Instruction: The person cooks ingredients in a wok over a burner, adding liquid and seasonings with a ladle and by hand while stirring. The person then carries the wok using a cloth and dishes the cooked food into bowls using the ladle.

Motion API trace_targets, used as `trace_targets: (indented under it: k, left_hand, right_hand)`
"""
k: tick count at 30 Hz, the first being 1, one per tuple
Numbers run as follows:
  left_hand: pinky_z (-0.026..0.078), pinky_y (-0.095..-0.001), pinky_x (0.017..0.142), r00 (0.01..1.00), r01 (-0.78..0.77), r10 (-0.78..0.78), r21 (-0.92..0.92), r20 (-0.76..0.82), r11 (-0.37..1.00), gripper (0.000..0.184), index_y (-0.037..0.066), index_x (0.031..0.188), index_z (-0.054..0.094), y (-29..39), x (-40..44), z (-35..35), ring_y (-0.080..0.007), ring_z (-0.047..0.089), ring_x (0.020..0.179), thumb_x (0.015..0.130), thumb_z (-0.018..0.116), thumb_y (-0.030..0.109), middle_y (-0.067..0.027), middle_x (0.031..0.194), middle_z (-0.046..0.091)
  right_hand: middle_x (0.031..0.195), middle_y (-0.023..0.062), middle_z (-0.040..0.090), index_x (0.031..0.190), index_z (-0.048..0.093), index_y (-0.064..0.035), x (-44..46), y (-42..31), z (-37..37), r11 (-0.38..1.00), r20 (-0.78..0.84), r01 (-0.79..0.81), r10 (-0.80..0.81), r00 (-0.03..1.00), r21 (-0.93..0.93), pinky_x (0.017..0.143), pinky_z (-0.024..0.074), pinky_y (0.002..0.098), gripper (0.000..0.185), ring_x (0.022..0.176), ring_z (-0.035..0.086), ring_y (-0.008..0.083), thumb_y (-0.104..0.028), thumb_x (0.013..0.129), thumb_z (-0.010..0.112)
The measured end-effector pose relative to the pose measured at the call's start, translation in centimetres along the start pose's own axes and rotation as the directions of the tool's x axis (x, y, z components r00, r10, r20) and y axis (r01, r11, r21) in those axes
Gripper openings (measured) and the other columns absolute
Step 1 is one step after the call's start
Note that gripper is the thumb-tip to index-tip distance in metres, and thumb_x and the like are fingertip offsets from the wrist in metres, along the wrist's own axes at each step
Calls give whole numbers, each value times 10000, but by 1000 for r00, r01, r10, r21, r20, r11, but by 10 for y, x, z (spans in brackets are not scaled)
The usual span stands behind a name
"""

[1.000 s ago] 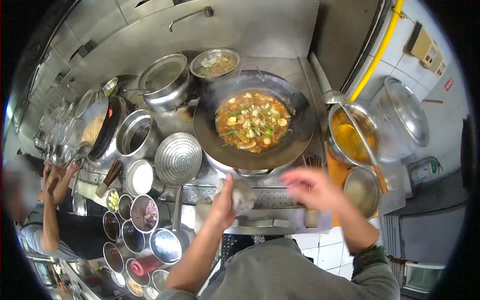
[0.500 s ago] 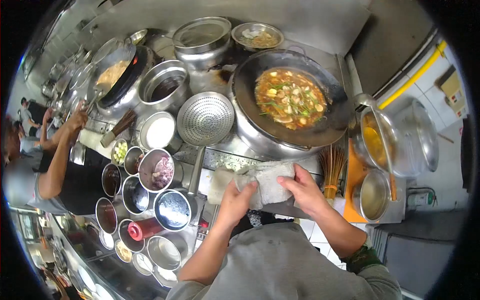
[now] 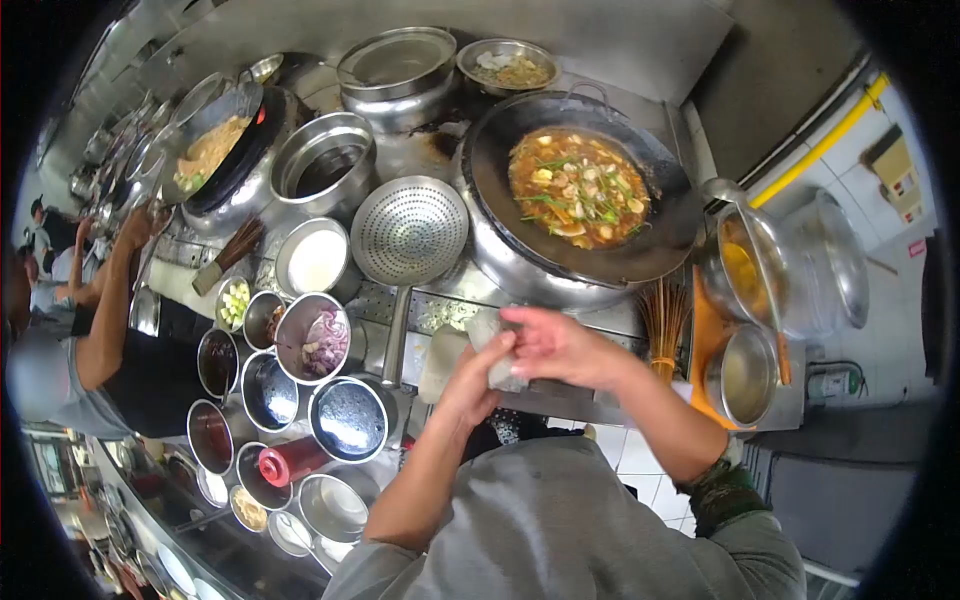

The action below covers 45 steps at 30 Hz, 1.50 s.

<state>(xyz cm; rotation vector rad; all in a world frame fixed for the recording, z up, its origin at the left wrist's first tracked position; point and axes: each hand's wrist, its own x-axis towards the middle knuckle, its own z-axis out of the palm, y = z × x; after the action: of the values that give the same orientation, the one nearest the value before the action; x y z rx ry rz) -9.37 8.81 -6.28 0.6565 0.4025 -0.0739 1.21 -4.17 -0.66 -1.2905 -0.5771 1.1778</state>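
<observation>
My left hand [image 3: 474, 383] grips a folded, greyish cloth [image 3: 487, 328] in front of my body, at the stove's near edge. Over the right side of this cloth is my right hand [image 3: 565, 350], its fingers stretched out and slightly blurred; whether they touch the cloth is hard to tell. Another pale cloth [image 3: 440, 366] lies just left of my left hand. Beyond my hands a large wok [image 3: 490, 190] holds a saucy stew [image 3: 580, 190] with mushroom-like slices and green strips. A perforated skimmer [image 3: 411, 230] rests left of the wok, handle toward me.
Several metal seasoning pots [image 3: 348, 418], one with chopped onion [image 3: 325, 340], stand at left beside a red bottle [image 3: 290, 460]. A bamboo brush [image 3: 662, 325] stands right of my hands, near metal bowls [image 3: 742, 375]. A co-worker's arm [image 3: 110, 310] reaches toward another wok [image 3: 245, 140].
The cloth, spread between both hands earlier, is now bunched by my left hand. My right hand has moved left and its fingers have straightened. The co-worker's wok shifted slightly.
</observation>
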Motion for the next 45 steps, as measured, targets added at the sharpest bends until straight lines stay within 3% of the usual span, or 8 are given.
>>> trace_targets:
  k: [5,17,19,21,27,33,37,45]
  left_hand:
    - [528,-415,792,998,-51,30,-484,-51,873,397,98,1164,569,31,22,16,-251,612,973,910,551,403,-124,1064,625]
    - [469,-394,899,996,-89,76,-458,-47,884,406,65,1130,567,27,19,48,-244,596,973,897,574,398,-114,1034,625]
    - [463,-391,911,995,-101,95,-416,-35,904,387,59,1113,568,26,19,49,-244,595,970,905,570,386,-107,1022,624]
    - [463,-388,910,991,-132,133,-381,-25,915,378,56,1099,569,34,25,46,-247,595,970,911,563,383,-101,1014,623]
    - [419,-430,960,987,-159,148,-463,-62,872,375,67,1111,566,37,12,46,-250,573,1017,937,511,395,-105,1029,619]
    - [478,-412,884,985,-133,101,-241,-140,961,284,80,1104,551,19,32,31,-242,596,982,950,521,317,-90,1038,616]
    - [479,-458,890,955,130,-173,-186,-242,974,390,137,1158,534,9,39,41,-229,585,992,943,508,462,-71,1069,602]
    - [448,-549,933,900,426,-432,-85,-55,900,637,110,1122,574,24,96,88,-317,549,1009,834,536,676,-145,1078,585]
  right_hand:
    - [1148,103,572,1264,501,-38,-30,-4,14,877,-386,219,-397,833,-427,720,511,265,489,921,613,147,-28,818,700]
    - [895,68,496,1012,494,-48,-1,19,18,864,-517,148,-416,748,-481,623,477,304,389,737,564,179,-65,722,752]
    - [868,103,487,961,455,-42,9,24,27,654,-505,69,-642,577,-753,624,469,352,376,722,547,252,-49,696,722]
    - [875,130,488,961,456,-35,18,23,24,692,-547,80,-631,550,-717,633,463,392,362,720,532,313,-44,693,701]
    - [825,32,464,938,443,-45,9,18,5,869,-380,270,-435,817,-414,573,419,291,349,689,479,106,-20,701,698]
    - [861,86,518,935,456,-49,15,43,11,723,-528,128,-602,599,-680,608,475,366,326,688,571,225,-137,756,714]
    - [943,82,565,1167,552,-76,-72,13,-16,800,-316,-71,-152,937,-595,670,496,294,414,767,581,156,-226,822,725]
    - [1032,96,604,1225,556,-71,-175,12,-55,786,-587,-234,-193,786,-572,685,519,298,472,748,612,178,-247,820,723]
